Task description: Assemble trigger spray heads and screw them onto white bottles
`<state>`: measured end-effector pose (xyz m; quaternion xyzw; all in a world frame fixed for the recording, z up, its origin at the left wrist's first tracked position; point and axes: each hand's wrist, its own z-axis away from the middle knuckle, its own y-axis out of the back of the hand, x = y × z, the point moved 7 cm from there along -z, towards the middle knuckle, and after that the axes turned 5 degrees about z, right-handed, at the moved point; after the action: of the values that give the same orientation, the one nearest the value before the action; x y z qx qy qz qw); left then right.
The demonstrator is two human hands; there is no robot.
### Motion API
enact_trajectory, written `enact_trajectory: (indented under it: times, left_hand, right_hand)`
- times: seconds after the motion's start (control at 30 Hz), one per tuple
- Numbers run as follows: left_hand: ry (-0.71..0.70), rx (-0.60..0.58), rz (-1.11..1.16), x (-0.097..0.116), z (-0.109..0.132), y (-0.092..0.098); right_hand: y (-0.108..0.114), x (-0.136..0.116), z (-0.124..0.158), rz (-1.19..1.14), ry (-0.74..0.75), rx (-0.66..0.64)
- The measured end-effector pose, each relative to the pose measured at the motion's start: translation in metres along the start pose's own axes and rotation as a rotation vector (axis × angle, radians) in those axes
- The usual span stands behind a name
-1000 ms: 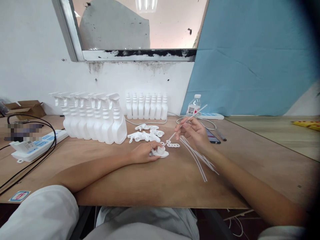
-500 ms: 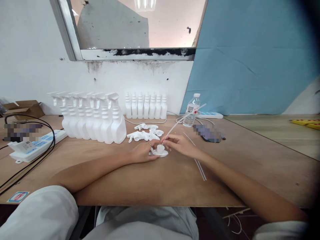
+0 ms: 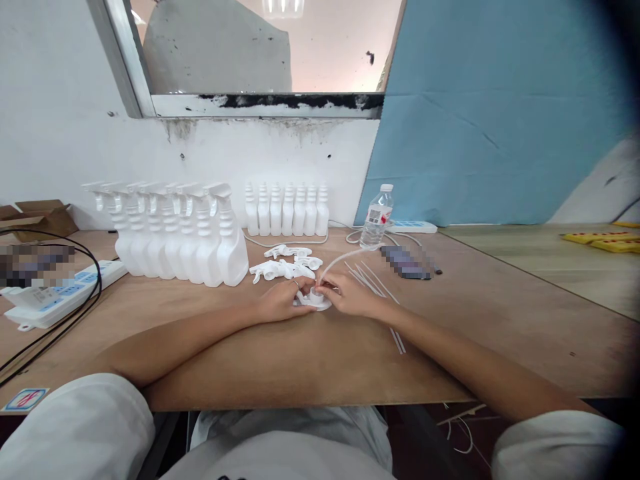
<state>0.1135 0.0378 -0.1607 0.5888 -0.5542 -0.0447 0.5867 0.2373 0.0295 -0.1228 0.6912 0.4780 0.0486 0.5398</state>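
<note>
My left hand [image 3: 287, 299] is closed round a white spray head [image 3: 317, 299], which lies on its side on the brown table [image 3: 280, 367]. My right hand [image 3: 347, 293] pinches the lower end of a thin clear tube [image 3: 336, 259] at the spray head's round collar. The tube bends up and to the right, toward the water bottle. Whether its end is inside the collar is hidden by my fingers. Beyond my hands lie several loose spray heads [image 3: 283, 269]. Several straight tubes [image 3: 373, 279] lie behind and under my right forearm.
Several white bottles with spray heads [image 3: 183, 240] stand at the left, with several smaller ones [image 3: 287, 210] by the wall. A water bottle [image 3: 376, 219] and a phone [image 3: 405, 262] are at the back right. Power strip [image 3: 65, 293] and black cables lie left.
The tube, straight before, now bends over to the right. My right hand has come lower and closer to the spray head's collar. The whole view has shifted slightly.
</note>
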Motion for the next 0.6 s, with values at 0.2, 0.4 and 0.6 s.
enact_trajectory:
  times: [0.2,0.4,0.6]
  left_hand:
    - [0.002,0.043,0.076,-0.003,0.0,0.002]
    - [0.039,0.315,0.322,0.001,-0.026,0.029]
    - [-0.114,0.338,0.359,0.014,-0.095,0.038]
  right_hand:
    - [-0.002,0.007,-0.001,-0.146,-0.089,-0.041]
    - [0.023,0.037,0.0,-0.585,-0.269,0.157]
    - [0.06,0.076,0.005,-0.797,-0.405,0.364]
